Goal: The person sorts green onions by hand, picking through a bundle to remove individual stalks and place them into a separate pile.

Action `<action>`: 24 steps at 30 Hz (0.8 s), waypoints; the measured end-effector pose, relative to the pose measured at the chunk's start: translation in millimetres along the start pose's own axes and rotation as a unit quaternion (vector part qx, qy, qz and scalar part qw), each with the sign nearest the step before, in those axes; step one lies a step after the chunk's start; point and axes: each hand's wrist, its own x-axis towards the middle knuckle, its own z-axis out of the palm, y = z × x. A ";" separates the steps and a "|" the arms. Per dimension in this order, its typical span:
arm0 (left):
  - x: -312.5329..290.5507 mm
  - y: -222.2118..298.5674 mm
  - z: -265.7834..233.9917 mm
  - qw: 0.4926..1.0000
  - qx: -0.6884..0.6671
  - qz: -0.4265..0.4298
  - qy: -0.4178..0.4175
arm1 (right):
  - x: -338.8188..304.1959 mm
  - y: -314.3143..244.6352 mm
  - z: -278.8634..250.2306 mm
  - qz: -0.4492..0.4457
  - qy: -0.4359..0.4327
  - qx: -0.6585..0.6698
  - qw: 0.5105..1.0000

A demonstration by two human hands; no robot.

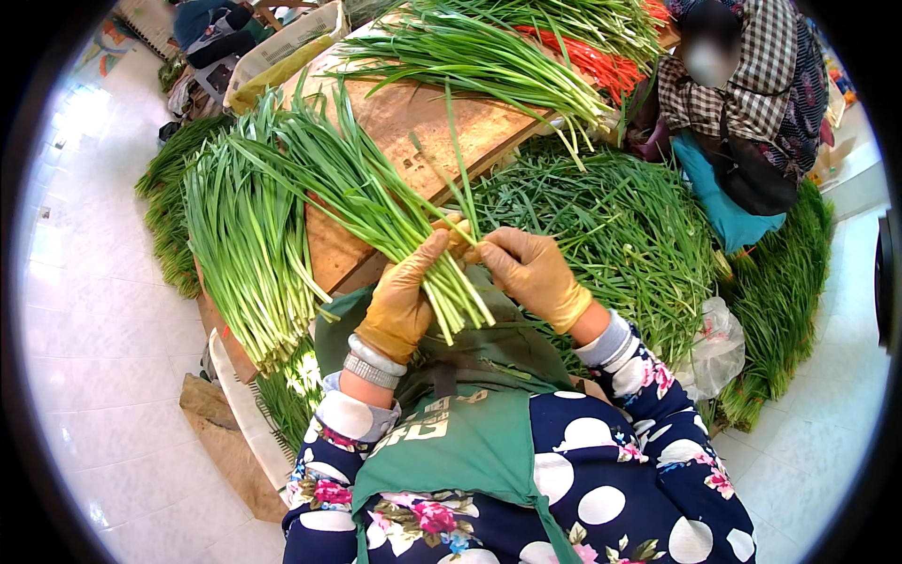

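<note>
My left hand [404, 299], in a tan glove, is wrapped round a bunch of garlic chives [371, 202]. Their pale stem ends point toward me and the green leaves reach away over the wooden table. Beside it, my right hand [537, 273], gloved alike, pinches the lower end of a few loose chive blades [458, 169] that stand up from its fingertips. To the left, a large bundle of chives [249, 244] lies along the table edge, its stems trimmed toward me.
More chives [489, 61] lie across the far end of the wooden table [460, 127], next to red ties [601, 70]. A big loose heap of chives [601, 226] is at my right. A person [738, 94] sits beyond it. A plastic crate [287, 47] stands at far left.
</note>
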 end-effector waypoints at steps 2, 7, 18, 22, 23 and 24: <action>5.2 -6.1 -6.2 1.000 0.031 0.003 -0.003 | -2.3 -3.8 5.7 -0.047 0.018 -0.028 0.998; 7.0 -5.7 9.3 0.999 0.033 -0.042 0.004 | -12.6 7.7 13.9 -0.115 0.085 -0.036 0.989; -5.8 24.1 15.0 0.991 -0.132 0.012 -0.005 | -52.5 69.1 -106.5 0.172 0.005 -0.539 0.825; -3.8 25.5 13.7 0.958 -0.271 -0.051 -0.075 | -14.1 -2.0 -120.4 -0.029 0.170 -0.546 0.820; -1.2 24.6 9.6 0.956 -0.271 -0.058 -0.095 | 6.9 -14.1 -119.6 -0.192 0.215 -0.497 0.818; -1.3 25.7 6.0 0.954 -0.270 -0.060 -0.113 | 27.1 -32.2 -114.3 -0.235 0.215 -0.481 0.817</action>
